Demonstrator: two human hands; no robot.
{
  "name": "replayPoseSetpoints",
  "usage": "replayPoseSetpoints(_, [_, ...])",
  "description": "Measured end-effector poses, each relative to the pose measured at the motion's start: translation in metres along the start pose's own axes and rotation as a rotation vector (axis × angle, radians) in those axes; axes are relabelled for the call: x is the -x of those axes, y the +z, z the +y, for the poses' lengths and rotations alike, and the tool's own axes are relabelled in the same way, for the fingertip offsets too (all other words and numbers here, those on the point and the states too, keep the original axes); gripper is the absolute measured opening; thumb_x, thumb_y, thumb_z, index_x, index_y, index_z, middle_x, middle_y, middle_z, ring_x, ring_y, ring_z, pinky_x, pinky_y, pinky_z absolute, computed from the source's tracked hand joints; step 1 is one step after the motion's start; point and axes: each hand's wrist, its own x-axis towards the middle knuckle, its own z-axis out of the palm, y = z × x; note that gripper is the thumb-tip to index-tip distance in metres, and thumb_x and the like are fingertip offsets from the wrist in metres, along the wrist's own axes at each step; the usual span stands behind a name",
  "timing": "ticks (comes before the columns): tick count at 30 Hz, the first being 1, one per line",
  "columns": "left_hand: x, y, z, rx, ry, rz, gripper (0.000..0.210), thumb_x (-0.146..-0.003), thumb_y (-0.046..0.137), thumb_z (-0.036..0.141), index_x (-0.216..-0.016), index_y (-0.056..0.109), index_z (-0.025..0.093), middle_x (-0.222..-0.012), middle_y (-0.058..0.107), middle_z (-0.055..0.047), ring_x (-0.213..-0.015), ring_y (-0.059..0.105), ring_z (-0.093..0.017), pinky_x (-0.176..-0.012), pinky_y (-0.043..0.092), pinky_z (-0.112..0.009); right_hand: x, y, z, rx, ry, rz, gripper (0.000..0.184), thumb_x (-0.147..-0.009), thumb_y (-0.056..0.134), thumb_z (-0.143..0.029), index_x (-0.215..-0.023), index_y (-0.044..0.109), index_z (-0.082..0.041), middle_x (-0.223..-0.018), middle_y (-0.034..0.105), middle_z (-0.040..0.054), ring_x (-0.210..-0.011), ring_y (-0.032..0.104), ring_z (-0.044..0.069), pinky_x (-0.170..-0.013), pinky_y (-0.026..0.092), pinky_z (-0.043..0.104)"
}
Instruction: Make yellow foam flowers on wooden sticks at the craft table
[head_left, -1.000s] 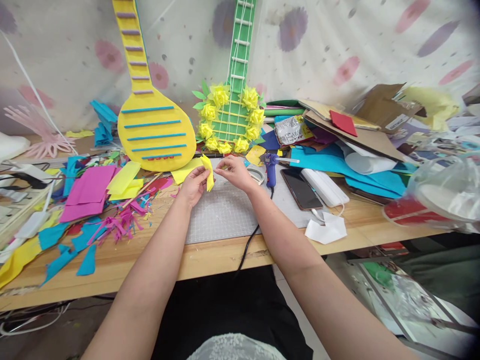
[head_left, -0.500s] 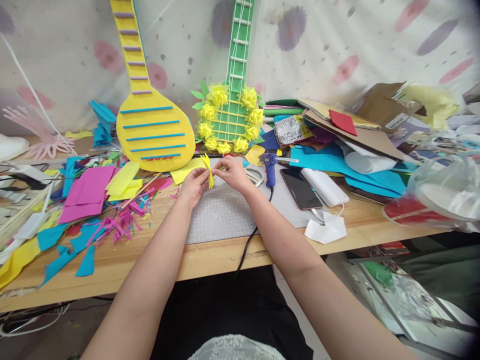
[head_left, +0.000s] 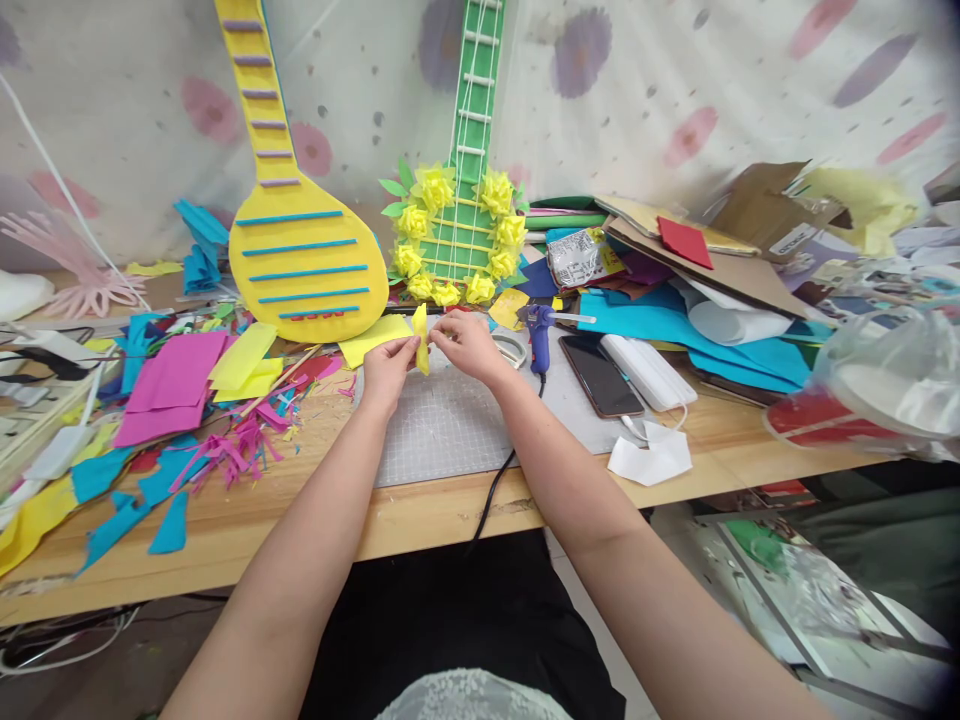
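Between my two hands, above the grey cutting mat (head_left: 442, 430), is a small strip of yellow crepe paper (head_left: 421, 340). My left hand (head_left: 388, 372) pinches its left side between thumb and fingers. From the right, my right hand (head_left: 466, 345) has thumb and fingertips closed on the same strip. Just behind my left hand lies a flat yellow paper sheet (head_left: 373, 338). Beyond it, a green paper guitar (head_left: 461, 240) with yellow paper flowers leans against the wall covering, beside a yellow paper lute-like instrument (head_left: 307, 265) with blue stripes.
A purple glue gun (head_left: 539, 345), a phone (head_left: 600, 375) and a white power bank (head_left: 649, 372) lie to the right. Paper scraps and magenta sheets (head_left: 172, 385) cover the left side. Stacked cardboard (head_left: 712, 265) and a bagged red bucket (head_left: 825, 415) stand farther right.
The yellow strip looks turned and less fanned out at its top. My fingers have shifted slightly on it, and the view has moved a little.
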Motion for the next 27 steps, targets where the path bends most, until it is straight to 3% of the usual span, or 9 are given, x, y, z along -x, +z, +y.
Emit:
replayPoseSetpoints(5, [-0.003, -0.002, -0.008, -0.073, 0.109, 0.063, 0.032, -0.059, 0.07, 0.04, -0.077, 0.07, 0.014, -0.065, 0.065, -0.001, -0.064, 0.059, -0.012, -0.067, 0.049, -0.026, 0.0, -0.002, 0.0, 0.016, -0.025, 0.003, 0.022, -0.082, 0.048, -0.029, -0.076, 0.067, -0.02, -0.089, 0.062, 0.0047, -0.085, 0.053, 0.017, -0.082, 0.029, 0.035])
replayPoseSetpoints(10, [-0.002, -0.002, -0.009, -0.082, 0.126, 0.078, 0.03, -0.06, 0.07, 0.039, -0.076, 0.07, 0.014, -0.066, 0.064, -0.001, -0.065, 0.059, -0.013, -0.068, 0.05, -0.027, 0.0, -0.002, 0.003, 0.018, -0.063, 0.027, 0.015, -0.079, 0.053, -0.026, -0.079, 0.066, -0.021, -0.087, 0.062, 0.0033, -0.084, 0.053, 0.017, -0.085, 0.028, 0.035])
replayPoseSetpoints(15, [0.0, 0.0, -0.004, -0.048, 0.074, 0.088, 0.028, -0.057, 0.071, 0.037, -0.072, 0.068, 0.014, -0.063, 0.063, -0.001, -0.062, 0.058, -0.012, -0.065, 0.05, -0.027, 0.0, -0.001, 0.005, 0.033, -0.064, 0.028, 0.014, -0.078, 0.053, -0.024, -0.076, 0.066, -0.021, -0.086, 0.062, 0.0032, -0.084, 0.053, 0.017, -0.084, 0.028, 0.035])
replayPoseSetpoints(22, [0.002, 0.0, 0.006, 0.052, -0.152, 0.008, 0.028, -0.054, 0.073, 0.034, -0.068, 0.063, 0.013, -0.067, 0.065, -0.005, -0.064, 0.062, -0.015, -0.059, 0.049, -0.026, -0.001, 0.006, 0.009, 0.002, -0.067, -0.019, 0.013, -0.078, 0.054, -0.025, -0.078, 0.065, -0.021, -0.086, 0.061, 0.0038, -0.085, 0.052, 0.017, -0.082, 0.033, 0.033])
replayPoseSetpoints(27, [0.003, 0.0, 0.005, 0.044, -0.121, -0.018, 0.032, -0.05, 0.076, 0.032, -0.071, 0.062, 0.014, -0.072, 0.064, -0.003, -0.065, 0.06, -0.013, -0.063, 0.05, -0.028, -0.002, 0.006, 0.009, -0.032, -0.063, -0.042, 0.014, -0.079, 0.053, -0.027, -0.08, 0.065, -0.02, -0.087, 0.06, 0.004, -0.085, 0.053, 0.017, -0.079, 0.036, 0.031])
